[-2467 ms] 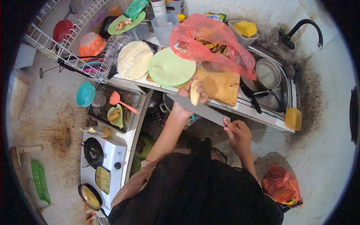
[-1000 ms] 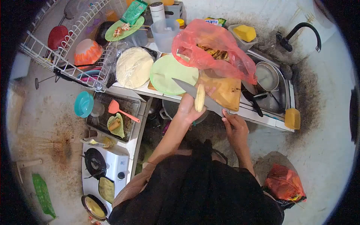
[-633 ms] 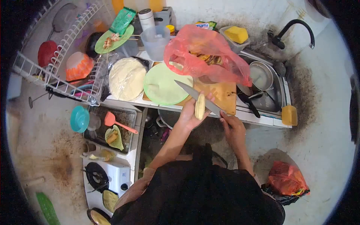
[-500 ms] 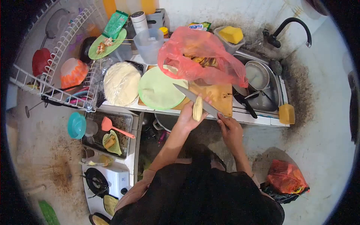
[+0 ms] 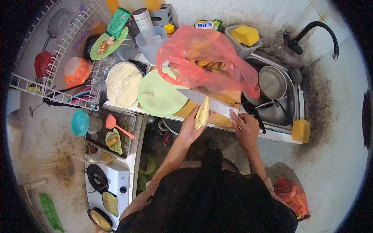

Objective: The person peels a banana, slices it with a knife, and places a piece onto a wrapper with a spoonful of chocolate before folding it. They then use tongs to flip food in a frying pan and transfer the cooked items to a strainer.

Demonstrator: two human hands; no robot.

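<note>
A peeled banana lies in my left hand, its pale flesh parted lengthwise into two pieces that touch side by side. My right hand is closed around the handle end of a large kitchen knife. The blade points left, passing close behind the banana. Beyond both hands is a wooden cutting board, partly hidden by a light green plate and a red plastic bag. Through the bag, yellow and dark banana-like shapes show.
At right, the sink holds a metal pot under a black faucet. Left of the plate sits a stack of round wrappers. A tray with a pink spatula and a white stove stand at lower left.
The banana, whole-looking before with the blade against it, now shows two parted pieces. My right hand and the knife have shifted slightly right, and the camera view has shifted a little.
</note>
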